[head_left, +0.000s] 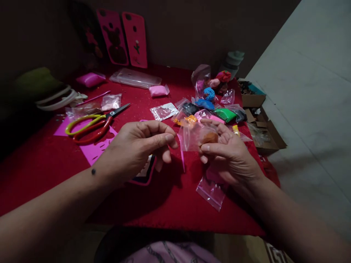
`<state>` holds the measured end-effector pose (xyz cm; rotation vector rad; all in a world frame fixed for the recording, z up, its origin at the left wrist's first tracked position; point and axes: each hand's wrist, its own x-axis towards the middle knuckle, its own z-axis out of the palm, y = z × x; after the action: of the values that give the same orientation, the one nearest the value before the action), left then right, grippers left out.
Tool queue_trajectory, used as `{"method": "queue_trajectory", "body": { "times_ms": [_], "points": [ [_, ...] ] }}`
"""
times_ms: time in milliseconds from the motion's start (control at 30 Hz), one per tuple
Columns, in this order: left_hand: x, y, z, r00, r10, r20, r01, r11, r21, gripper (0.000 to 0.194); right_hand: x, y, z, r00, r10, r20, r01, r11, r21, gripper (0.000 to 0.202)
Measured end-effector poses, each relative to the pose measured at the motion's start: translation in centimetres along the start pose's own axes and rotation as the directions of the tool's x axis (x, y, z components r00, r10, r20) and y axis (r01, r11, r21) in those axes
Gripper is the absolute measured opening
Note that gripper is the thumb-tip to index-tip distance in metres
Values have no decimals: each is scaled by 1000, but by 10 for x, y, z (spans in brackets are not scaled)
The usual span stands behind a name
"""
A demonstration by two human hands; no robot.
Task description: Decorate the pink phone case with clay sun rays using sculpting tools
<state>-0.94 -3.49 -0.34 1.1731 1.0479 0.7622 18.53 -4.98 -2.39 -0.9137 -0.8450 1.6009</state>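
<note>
My right hand [233,155] pinches a small clear bag [190,138] with a lump of orange-brown clay [208,137] in it. To its left, my left hand [139,146] has thumb and forefinger pressed together; what they hold, if anything, is too small to make out. A thin pink tool [182,159] points down beside those fingertips; whether it is held is unclear. Partly hidden under my left hand lies a pink-edged phone case [149,177] with a dark and white surface. A clear zip bag [211,191] lies below my right hand.
Scissors [95,126] rest on a cut pink sheet [89,151] at the left. Bagged clay, including green [226,114] and blue [205,104], sits behind my right hand. Two phone cases [135,40] lean on the wall. Cardboard boxes [267,133] stand beyond the red table's [123,212] right edge.
</note>
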Motion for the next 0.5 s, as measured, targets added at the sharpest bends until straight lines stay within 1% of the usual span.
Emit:
{"method": "queue_trajectory", "body": {
  "times_ms": [133, 233, 333, 433, 500],
  "points": [
    [5, 1, -3, 996, -60, 65, 74, 969, -235, 9, 3, -6, -2, 998, 9, -63, -6, 999, 38, 57],
    [6, 3, -3, 994, -75, 77, 96, 941, -324, 16, 4, -7, -5, 997, 14, -81, -9, 998, 57, 54],
    [5, 4, -3, 992, -85, 88, 110, 934, -340, 17, 5, -7, -6, 997, 16, -76, -10, 997, 74, 53],
    [3, 3, -4, 990, -94, 103, 121, 945, -305, 7, 5, -7, -6, 997, 20, -76, -15, 998, 68, 56],
    [2, 2, -5, 988, -94, 122, 124, 953, -276, 11, 6, -7, -5, 997, 21, -80, -16, 998, 65, 60]
  ]
}}
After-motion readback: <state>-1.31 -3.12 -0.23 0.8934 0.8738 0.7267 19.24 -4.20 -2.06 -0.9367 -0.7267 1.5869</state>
